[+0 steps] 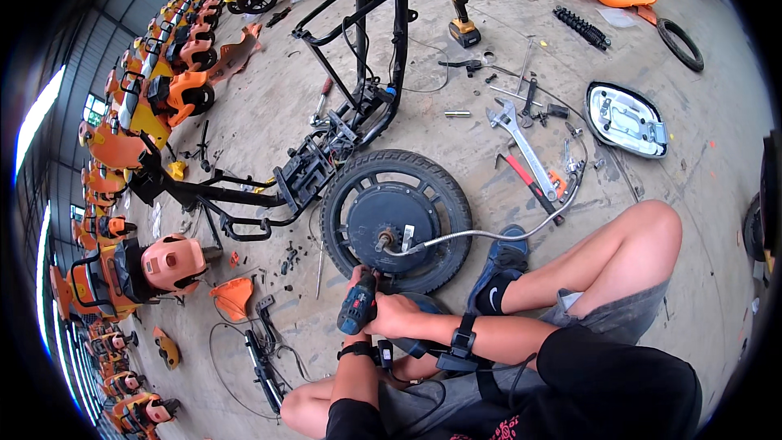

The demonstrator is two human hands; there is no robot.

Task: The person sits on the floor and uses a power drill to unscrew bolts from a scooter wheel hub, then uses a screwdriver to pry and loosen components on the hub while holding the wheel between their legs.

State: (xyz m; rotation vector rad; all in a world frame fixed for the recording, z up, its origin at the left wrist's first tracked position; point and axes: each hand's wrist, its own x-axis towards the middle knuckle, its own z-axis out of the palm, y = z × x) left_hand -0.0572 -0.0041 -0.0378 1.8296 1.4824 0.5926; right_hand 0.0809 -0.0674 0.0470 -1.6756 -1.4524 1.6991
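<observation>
1. Black shirt cloth [627, 375] lies nearest the camera, toward four o'clock; other directions below are read from the hands.
2. Right grip [393, 315] is wrapped around a blue-and-black power driver [357, 314], whose nose points toward twelve o'clock.
3. Left grip [356, 277] sits by that nose; whether it pinches a fastener or only steadies the tool, I cannot tell. The driver's tip is hidden too.
4. Just beyond, between twelve and one o'clock, is the wheel [399, 216], its near edge beside the driver's nose. To drive well here, I would line the tool up square, press firmly, use short bursts and keep fingertips off anything spinning.
5. From the axle, a silvery cable [481, 233] runs toward two o'clock; best left slack and unsnagged.
6. Close against the wheel, toward eleven o'clock, is the black scooter frame [312, 173]; any rocking there could spoil the alignment.
7. Farther off, on the floor [505, 57], lies an adjustable wrench [528, 151], between one and two o'clock.
</observation>
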